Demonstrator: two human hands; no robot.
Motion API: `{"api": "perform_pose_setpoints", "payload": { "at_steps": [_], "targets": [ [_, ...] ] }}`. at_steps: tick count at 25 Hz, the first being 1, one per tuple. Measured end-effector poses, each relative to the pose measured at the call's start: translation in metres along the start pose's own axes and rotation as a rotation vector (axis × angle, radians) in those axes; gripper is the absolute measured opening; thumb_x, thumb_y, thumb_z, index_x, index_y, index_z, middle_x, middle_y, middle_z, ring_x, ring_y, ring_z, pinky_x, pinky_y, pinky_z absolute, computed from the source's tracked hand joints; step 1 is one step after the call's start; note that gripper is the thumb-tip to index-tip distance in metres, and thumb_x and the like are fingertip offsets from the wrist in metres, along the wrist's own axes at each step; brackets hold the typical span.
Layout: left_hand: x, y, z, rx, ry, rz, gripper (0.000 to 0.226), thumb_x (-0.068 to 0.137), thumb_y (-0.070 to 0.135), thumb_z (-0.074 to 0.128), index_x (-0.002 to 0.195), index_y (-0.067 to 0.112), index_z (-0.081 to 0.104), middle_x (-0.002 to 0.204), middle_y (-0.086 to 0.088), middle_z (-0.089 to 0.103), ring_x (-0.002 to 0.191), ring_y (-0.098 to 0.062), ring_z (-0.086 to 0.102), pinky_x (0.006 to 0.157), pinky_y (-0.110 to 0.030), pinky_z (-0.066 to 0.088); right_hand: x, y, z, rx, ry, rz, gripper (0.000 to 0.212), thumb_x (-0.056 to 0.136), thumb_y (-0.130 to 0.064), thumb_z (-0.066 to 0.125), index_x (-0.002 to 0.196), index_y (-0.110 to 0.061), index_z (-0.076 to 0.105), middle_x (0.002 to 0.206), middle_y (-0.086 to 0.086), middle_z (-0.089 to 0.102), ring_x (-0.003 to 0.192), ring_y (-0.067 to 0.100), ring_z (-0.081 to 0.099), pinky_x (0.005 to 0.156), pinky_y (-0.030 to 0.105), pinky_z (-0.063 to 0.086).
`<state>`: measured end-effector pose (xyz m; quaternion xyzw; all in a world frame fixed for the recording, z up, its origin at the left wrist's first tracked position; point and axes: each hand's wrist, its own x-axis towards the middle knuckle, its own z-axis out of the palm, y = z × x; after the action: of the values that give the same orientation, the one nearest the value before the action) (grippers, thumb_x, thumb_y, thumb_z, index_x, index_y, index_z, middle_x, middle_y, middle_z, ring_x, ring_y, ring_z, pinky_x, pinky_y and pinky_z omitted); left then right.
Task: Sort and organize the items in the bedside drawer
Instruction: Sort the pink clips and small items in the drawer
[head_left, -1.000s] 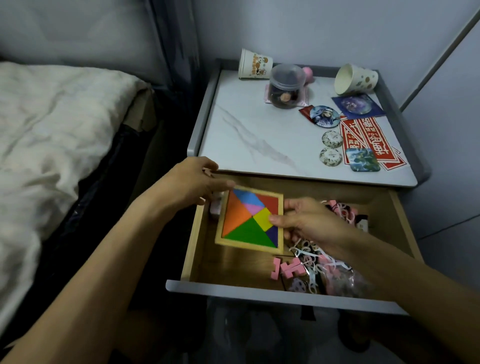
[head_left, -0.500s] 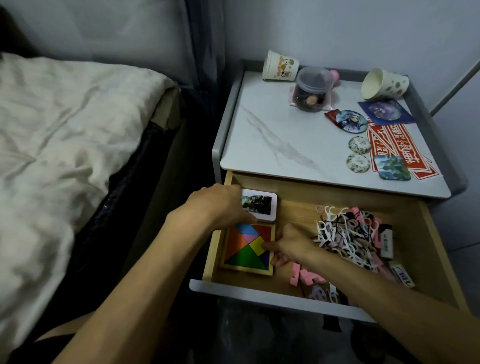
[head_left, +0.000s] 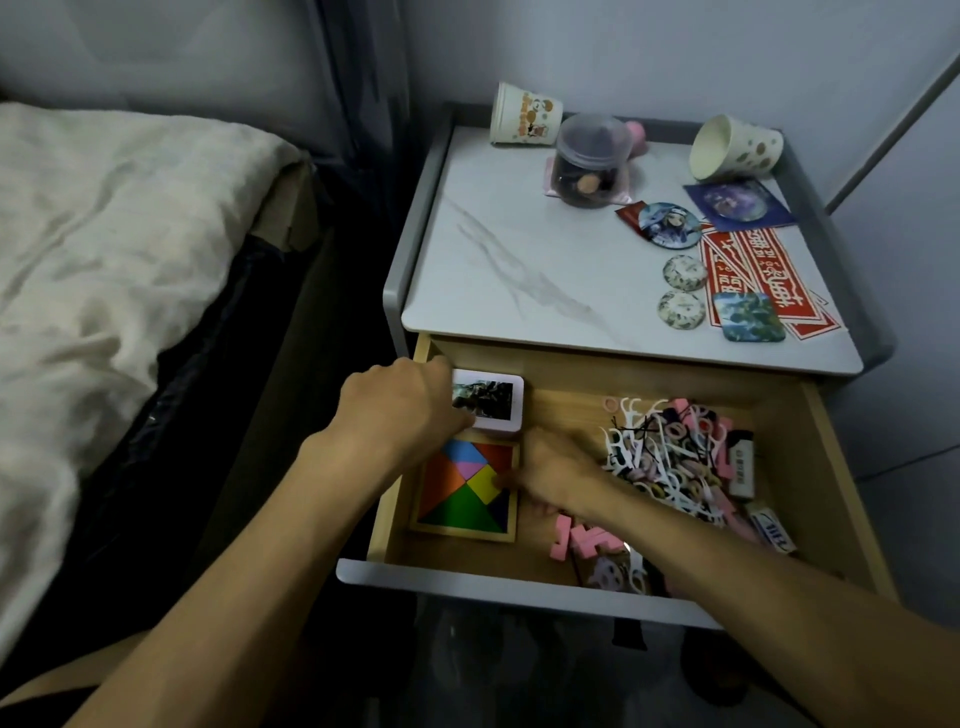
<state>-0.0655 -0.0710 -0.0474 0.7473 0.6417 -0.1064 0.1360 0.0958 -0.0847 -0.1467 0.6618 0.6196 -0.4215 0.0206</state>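
The bedside drawer (head_left: 613, 590) is pulled open. A wooden tangram puzzle (head_left: 462, 499) with coloured pieces lies flat in its front left corner. My left hand (head_left: 400, 410) curls down over the puzzle's back left corner, partly covering a white-edged stack of picture cards (head_left: 496, 402) behind it. My right hand (head_left: 553, 478) holds the puzzle's right edge, with the thumb on the yellow piece. The fingertips of both hands are hidden.
A tangled pile of white floss picks and hair ties (head_left: 670, 457) fills the drawer's right half, with pink blocks (head_left: 582, 540) and white erasers (head_left: 743, 467) near it. On the nightstand top (head_left: 519, 270) lie paper cups, a jar (head_left: 589, 161), badges and red stickers. A bed (head_left: 104, 234) stands at the left.
Both hands have lowered the tangram puzzle from above the drawer into its front left corner. That uncovered the card stack behind it. My view has shifted, so the nightstand sits further right.
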Motion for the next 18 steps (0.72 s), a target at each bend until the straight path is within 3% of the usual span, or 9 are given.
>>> {"api": "perform_pose_setpoints", "payload": {
  "at_steps": [3,5,7,11,14,18],
  "targets": [
    [0.003,0.013,0.01,0.025,0.059,0.086,0.047,0.088,0.042,0.065,0.128,0.023,0.049,0.119,-0.005,0.063,0.105,-0.029,0.061,0.077,-0.034,0.045,-0.007,0.029,-0.025,-0.223,0.118,-0.033,0.03,0.094,-0.028,0.062,0.072,-0.008,0.065,0.072,0.009,0.068,0.064,0.02,0.064,0.06,0.03,0.053],
    [0.005,0.033,0.027,0.013,0.046,0.188,0.043,0.087,0.03,0.065,0.127,0.023,0.051,0.117,-0.006,0.064,0.106,-0.03,0.061,0.081,-0.036,0.05,-0.018,0.064,-0.053,-0.399,0.277,-0.006,0.022,0.093,-0.022,0.056,0.084,-0.012,0.072,0.087,0.011,0.072,0.081,0.026,0.068,0.071,0.034,0.056],
    [0.005,0.055,0.049,0.019,-0.039,0.289,0.042,0.087,0.026,0.064,0.127,0.023,0.053,0.115,-0.009,0.064,0.105,-0.03,0.061,0.078,-0.036,0.048,-0.035,0.098,-0.081,-0.566,0.396,0.051,0.019,0.092,-0.02,0.053,0.088,-0.016,0.072,0.089,0.008,0.072,0.083,0.027,0.069,0.07,0.034,0.055],
    [0.005,0.073,0.079,-0.028,-0.244,0.344,0.041,0.092,0.028,0.06,0.131,0.017,0.052,0.121,-0.012,0.062,0.109,-0.029,0.06,0.076,-0.032,0.044,-0.05,0.143,-0.101,-0.696,0.43,0.138,0.014,0.092,-0.02,0.054,0.097,-0.015,0.067,0.098,0.009,0.072,0.089,0.028,0.069,0.075,0.036,0.056],
    [0.007,0.086,0.093,-0.117,-0.364,0.299,0.052,0.086,0.031,0.068,0.132,0.015,0.048,0.124,-0.014,0.06,0.11,-0.032,0.059,0.078,-0.031,0.046,-0.048,0.156,-0.091,-0.812,0.456,0.091,0.025,0.091,-0.015,0.051,0.114,-0.014,0.06,0.107,0.009,0.069,0.096,0.026,0.068,0.079,0.035,0.053],
    [0.01,0.101,0.107,-0.169,-0.401,0.303,0.054,0.083,0.023,0.07,0.131,0.012,0.046,0.122,-0.017,0.06,0.108,-0.032,0.061,0.079,-0.032,0.049,-0.042,0.159,-0.094,-0.724,0.457,0.078,0.027,0.088,-0.015,0.054,0.114,-0.011,0.06,0.108,0.012,0.07,0.098,0.029,0.067,0.082,0.035,0.052]
  ]
}}
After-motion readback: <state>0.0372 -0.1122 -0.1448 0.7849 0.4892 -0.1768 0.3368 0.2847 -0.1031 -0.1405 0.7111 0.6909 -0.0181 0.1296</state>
